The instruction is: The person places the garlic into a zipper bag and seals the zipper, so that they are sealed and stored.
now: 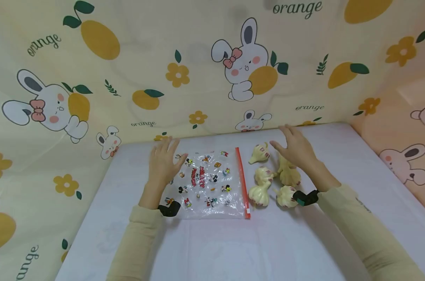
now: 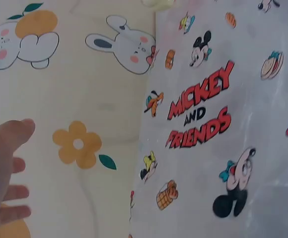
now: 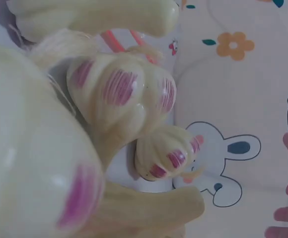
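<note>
- Clear printed zip bag (image 1: pixel 208 185) lies flat on the white tabletop (image 1: pixel 216 249): likely light, limp, slippery, best held by its red zip strip (image 1: pixel 243 183)
- Right of the bag, glossy ribbed garlic bulbs (image 1: pixel 258 195), probably firm, and knobbly ginger (image 1: pixel 289 175)
- Left hand (image 1: pixel 163 166) spread by the bag's far left corner, right hand (image 1: pixel 298 148) spread to its right, both gripping nothing

The near tabletop (image 1: pixel 219 249) leaves passage; garlic bulbs (image 1: pixel 258 196) block the way right of the bag (image 1: pixel 208 183).
</note>
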Action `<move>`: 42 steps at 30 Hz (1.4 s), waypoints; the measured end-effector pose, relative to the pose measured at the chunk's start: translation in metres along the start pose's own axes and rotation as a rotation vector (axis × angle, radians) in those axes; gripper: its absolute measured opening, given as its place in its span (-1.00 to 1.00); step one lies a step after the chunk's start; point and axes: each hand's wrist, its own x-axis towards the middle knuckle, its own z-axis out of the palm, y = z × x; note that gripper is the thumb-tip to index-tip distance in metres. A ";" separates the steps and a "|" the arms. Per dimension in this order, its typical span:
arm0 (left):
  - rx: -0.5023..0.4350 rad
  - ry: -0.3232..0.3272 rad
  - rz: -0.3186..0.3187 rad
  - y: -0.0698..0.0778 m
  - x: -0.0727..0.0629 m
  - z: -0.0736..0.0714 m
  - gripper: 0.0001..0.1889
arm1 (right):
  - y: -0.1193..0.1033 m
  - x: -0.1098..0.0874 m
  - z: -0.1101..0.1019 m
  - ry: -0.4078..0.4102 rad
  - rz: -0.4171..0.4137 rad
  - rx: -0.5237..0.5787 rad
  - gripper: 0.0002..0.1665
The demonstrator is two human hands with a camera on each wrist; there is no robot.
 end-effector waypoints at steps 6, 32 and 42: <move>-0.129 0.109 0.174 0.008 -0.006 0.005 -0.47 | -0.005 -0.009 0.001 -0.030 0.017 0.060 -0.24; -0.263 0.101 0.510 0.063 -0.025 0.050 -0.67 | -0.010 -0.040 0.022 -0.030 -0.100 0.241 -0.40; -0.277 0.048 0.634 0.090 -0.025 0.063 -0.73 | -0.013 -0.045 0.028 -0.050 -0.112 0.280 -0.46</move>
